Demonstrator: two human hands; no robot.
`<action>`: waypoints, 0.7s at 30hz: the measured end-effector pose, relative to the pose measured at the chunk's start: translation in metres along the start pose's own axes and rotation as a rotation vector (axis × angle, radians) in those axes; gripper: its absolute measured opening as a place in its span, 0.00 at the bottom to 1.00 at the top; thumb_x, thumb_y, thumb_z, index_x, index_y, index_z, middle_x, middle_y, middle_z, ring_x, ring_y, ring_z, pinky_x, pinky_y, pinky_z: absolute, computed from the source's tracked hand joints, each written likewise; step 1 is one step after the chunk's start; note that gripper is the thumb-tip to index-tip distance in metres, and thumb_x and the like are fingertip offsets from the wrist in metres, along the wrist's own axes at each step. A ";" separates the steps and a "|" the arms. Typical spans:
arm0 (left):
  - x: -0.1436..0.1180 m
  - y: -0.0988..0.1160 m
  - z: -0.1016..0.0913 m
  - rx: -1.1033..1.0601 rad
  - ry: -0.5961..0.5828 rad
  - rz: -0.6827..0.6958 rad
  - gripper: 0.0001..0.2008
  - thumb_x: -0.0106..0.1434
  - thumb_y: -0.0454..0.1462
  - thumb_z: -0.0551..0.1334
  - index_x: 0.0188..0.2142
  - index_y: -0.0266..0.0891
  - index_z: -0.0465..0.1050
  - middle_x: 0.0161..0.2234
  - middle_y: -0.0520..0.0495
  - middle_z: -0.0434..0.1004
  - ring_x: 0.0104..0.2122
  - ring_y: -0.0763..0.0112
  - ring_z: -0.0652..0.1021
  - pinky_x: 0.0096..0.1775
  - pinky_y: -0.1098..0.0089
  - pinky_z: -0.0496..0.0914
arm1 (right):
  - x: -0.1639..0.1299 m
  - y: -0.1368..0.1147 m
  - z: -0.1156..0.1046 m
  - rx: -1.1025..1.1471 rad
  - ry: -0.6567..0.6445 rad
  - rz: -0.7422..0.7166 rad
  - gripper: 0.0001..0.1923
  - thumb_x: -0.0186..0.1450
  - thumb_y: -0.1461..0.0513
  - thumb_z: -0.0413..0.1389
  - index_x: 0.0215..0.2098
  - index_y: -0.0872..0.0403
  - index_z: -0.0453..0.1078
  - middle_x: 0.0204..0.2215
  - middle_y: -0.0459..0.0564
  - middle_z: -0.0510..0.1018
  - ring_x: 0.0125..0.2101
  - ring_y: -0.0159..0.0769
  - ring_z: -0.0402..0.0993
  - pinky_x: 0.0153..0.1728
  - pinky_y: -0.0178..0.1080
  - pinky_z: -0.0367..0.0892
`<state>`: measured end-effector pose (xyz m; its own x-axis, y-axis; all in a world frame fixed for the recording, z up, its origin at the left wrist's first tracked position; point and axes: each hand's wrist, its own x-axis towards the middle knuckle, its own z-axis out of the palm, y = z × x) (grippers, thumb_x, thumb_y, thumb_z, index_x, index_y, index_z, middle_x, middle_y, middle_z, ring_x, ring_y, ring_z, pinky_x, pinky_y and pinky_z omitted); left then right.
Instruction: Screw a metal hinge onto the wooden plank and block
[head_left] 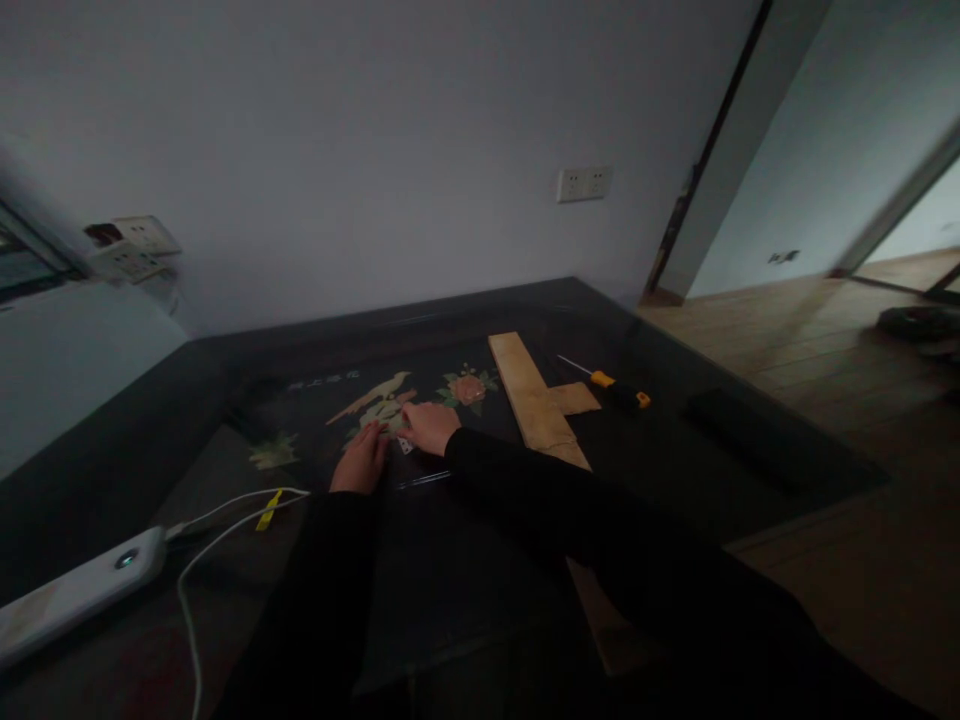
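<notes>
A white power strip (75,590) lies far to the left of the left hand, its white cable (217,525) with a yellow tag (268,510) running toward that hand. The left hand (361,463) rests flat, palm down, fingers loosely together and holding nothing, on a dark lacquered panel (420,560) painted with a bird (375,392) and flowers. Just beside it, touching or nearly so, the right hand (429,426) lies on the same panel, fingers curled, its fingertips (402,434) pressing a small pale piece (406,445) at the painted spray; whether it pinches that piece I cannot tell. Right of the right hand a pink flower (469,389) shows, then a light wooden cross-shaped board (536,400). Beyond the board lies a yellow-and-black screwdriver (615,388), well apart from both hands.
</notes>
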<state>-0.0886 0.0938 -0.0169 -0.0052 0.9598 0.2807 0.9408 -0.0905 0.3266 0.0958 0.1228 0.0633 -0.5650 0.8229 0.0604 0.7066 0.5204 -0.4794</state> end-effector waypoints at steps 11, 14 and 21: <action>0.002 0.014 -0.021 -0.093 0.110 -0.043 0.22 0.63 0.41 0.49 0.50 0.31 0.69 0.53 0.33 0.71 0.55 0.54 0.69 0.57 0.55 0.61 | -0.116 0.156 -0.095 0.092 0.371 0.119 0.09 0.61 0.63 0.55 0.39 0.58 0.72 0.31 0.50 0.74 0.32 0.33 0.70 0.35 0.36 0.63; -0.004 0.049 -0.041 -0.143 0.210 -0.068 0.22 0.60 0.41 0.51 0.48 0.30 0.70 0.50 0.32 0.72 0.53 0.52 0.70 0.56 0.54 0.61 | -0.157 0.182 -0.090 0.124 0.378 0.151 0.12 0.61 0.62 0.54 0.41 0.58 0.72 0.33 0.52 0.74 0.32 0.34 0.70 0.35 0.38 0.66; -0.118 0.193 -0.067 -0.764 -0.673 -0.050 0.15 0.62 0.47 0.55 0.34 0.41 0.76 0.30 0.47 0.80 0.27 0.67 0.78 0.34 0.69 0.70 | -0.222 0.181 -0.064 0.190 0.356 0.151 0.19 0.64 0.56 0.52 0.51 0.54 0.68 0.45 0.54 0.75 0.43 0.41 0.71 0.44 0.46 0.68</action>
<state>0.0711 -0.0551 0.0738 0.3745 0.8962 -0.2381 0.4755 0.0348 0.8790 0.3768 0.0487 0.0188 -0.2552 0.9314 0.2595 0.6603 0.3640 -0.6570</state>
